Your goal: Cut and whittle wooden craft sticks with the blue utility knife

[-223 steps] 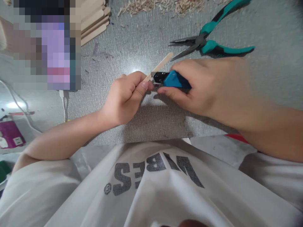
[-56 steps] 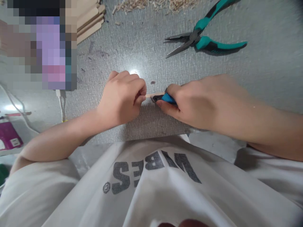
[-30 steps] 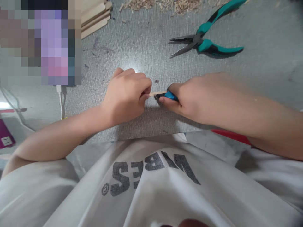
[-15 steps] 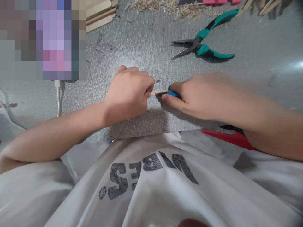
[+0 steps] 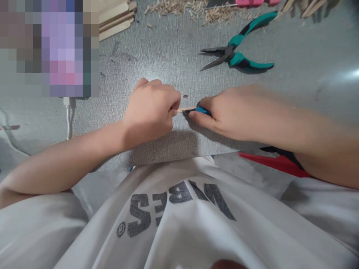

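My left hand [image 5: 154, 108] is closed in a pinch on a thin wooden stick [image 5: 181, 110], which pokes out between both hands just above the table. In my right hand [image 5: 232, 112] is a small blue-handled cutter [image 5: 202, 110]; its dark metal tip lies against the stick. Most of this tool is hidden under my palm, so its exact shape cannot be made out. Beyond the hands, teal-and-black long-nose pliers [image 5: 230, 54] lie with their jaws spread.
Flat wooden sticks [image 5: 117, 16] are stacked at the back left, beside wood shavings [image 5: 171, 7]. A pink-handled tool [image 5: 249, 3] and more wooden pieces [image 5: 314, 7] lie at the back. A white cable [image 5: 70, 119] runs at left. Something red [image 5: 275, 164] sits below my right forearm.
The whole view has shifted slightly, so things appear a little further left. Both hands keep their hold on the stick and the cutter, with hardly any other movement.
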The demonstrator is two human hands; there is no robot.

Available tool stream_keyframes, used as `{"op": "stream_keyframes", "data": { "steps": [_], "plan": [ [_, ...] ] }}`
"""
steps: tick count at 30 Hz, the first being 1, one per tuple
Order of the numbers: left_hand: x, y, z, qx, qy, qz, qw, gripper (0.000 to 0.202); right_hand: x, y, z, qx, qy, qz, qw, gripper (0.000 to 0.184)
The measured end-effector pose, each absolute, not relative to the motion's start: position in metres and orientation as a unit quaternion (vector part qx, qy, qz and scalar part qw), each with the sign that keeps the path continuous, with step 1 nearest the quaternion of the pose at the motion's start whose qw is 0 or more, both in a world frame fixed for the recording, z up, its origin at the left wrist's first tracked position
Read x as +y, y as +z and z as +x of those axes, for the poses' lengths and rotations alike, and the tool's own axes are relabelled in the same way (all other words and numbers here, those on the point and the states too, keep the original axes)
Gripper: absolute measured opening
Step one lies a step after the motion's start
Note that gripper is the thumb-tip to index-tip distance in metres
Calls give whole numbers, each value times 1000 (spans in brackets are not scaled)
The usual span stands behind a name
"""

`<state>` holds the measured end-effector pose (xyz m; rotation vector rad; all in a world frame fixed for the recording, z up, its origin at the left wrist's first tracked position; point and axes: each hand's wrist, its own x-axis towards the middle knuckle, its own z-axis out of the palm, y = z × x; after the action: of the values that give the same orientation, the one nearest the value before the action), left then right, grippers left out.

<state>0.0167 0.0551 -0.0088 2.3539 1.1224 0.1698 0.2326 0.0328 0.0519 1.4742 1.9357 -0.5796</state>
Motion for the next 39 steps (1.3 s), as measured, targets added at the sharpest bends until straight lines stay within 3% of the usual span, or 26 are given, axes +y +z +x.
{"op": "stream_keyframes", "data": {
  "steps": [15,20,25,29,33,36,39],
  "plan": [
    [56,-15,21,411,78,869,263,19,61,56,218,718,-220,506,425,76],
    [55,-16,22,411,86,864,277,20,65,51,218,737,-229,491,404,73],
    [57,-12,20,410,62,869,270,17,56,49,218,721,-200,506,429,82],
    [61,-7,18,416,70,858,291,8,46,49,227,741,-167,527,381,76],
    [63,-6,14,434,115,833,323,26,39,53,236,774,-91,556,288,76],
    [63,-10,11,445,131,830,310,13,41,57,235,773,-90,577,249,73],
    [64,-15,9,460,143,830,282,28,45,55,232,768,-101,591,225,70]
  ]
}}
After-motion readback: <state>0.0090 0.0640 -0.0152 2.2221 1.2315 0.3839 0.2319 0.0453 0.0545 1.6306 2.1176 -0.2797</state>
